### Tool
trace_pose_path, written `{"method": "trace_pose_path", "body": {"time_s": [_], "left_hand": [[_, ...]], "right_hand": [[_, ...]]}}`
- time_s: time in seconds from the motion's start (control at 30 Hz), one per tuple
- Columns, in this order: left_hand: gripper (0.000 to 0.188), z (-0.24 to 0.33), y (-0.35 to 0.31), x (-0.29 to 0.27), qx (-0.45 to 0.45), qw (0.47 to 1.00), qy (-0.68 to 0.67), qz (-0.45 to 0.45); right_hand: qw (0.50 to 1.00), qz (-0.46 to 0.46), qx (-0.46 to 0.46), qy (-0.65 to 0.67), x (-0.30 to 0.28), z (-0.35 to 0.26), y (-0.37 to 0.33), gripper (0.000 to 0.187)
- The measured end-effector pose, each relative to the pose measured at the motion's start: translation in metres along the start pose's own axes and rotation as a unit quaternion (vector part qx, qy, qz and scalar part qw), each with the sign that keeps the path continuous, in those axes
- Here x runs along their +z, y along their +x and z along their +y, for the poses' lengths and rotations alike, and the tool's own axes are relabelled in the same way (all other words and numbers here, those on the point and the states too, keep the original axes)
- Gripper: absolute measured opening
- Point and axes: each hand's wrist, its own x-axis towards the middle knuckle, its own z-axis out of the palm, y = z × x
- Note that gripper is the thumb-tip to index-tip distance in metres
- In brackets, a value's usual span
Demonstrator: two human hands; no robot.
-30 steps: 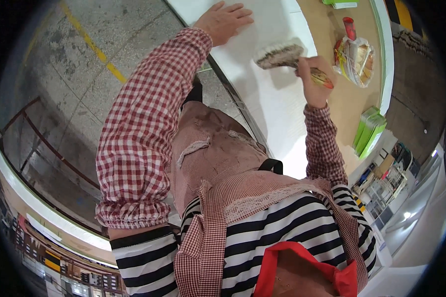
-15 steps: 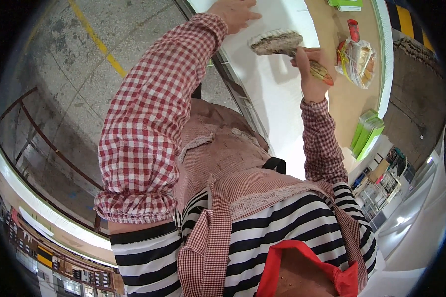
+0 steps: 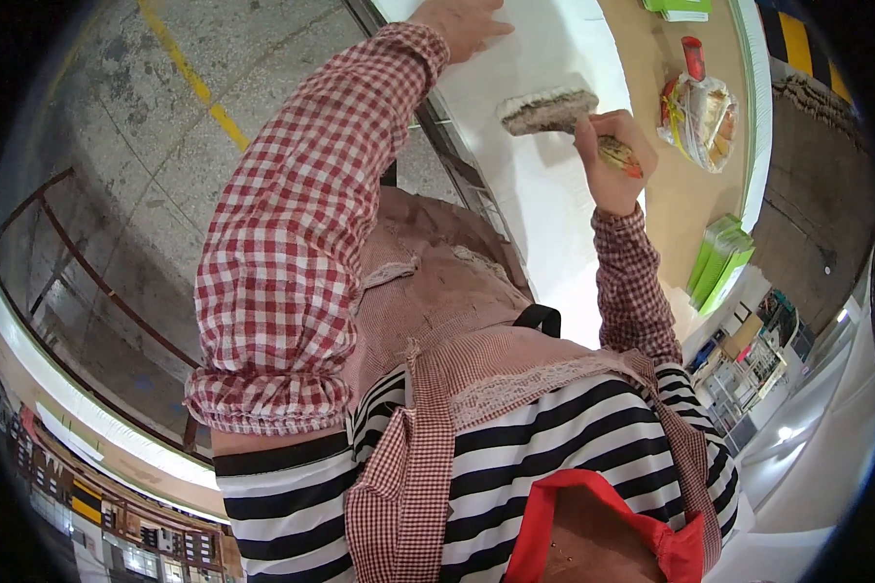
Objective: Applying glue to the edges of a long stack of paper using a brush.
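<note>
- The broad brush (image 3: 546,115) comes back slightly nearer than half a second ago, to about where it is a second ago, still over the white sheet (image 3: 544,214)
- The right hand (image 3: 620,160) shifts nearer along with it, fingers wrapped round the brush handle, the head pointing left and away from the hand
- The left hand (image 3: 457,27) sits farther away than a second ago but hardly moves in the last half second; it is on the sheet, far left of the brush, the fingers that show stretched out and parted, with nothing seen in them; the upper edge of the view cuts it off, so I cannot tell if it presses down
- My reading is that the brush works to and fro over one small patch while the other hand steadies the sheet; whether the bristles touch the sheet I cannot tell
- To the right, on the bare tan part of the tabletop (image 3: 651,44), lies a plastic-wrapped bundle (image 3: 702,126) with a red handle (image 3: 692,58) at its far end, apart from the right hand
- Green packets lie along the right edge, a near stack (image 3: 719,260) and a far stack (image 3: 679,8)
- Nothing stands between brush and left hand; the bundle is the nearest obstacle, to the right of the working hand
</note>
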Motion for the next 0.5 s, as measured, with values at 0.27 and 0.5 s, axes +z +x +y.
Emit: {"method": "trace_pose_path", "body": {"time_s": [0.27,0.5], "left_hand": [[0.039,0.004,-0.001,-0.008,0.007,1.0,0.004,-0.004],[0.037,0.0,-0.008,0.012,0.057,0.99,-0.031,0.124]], "right_hand": [[1.0,0.006,-0.009,-0.011,-0.007,0.013,-0.01,0.012],[0.998,0.061,0.027,0.022,-0.002,0.002,0.01,0.012]]}}
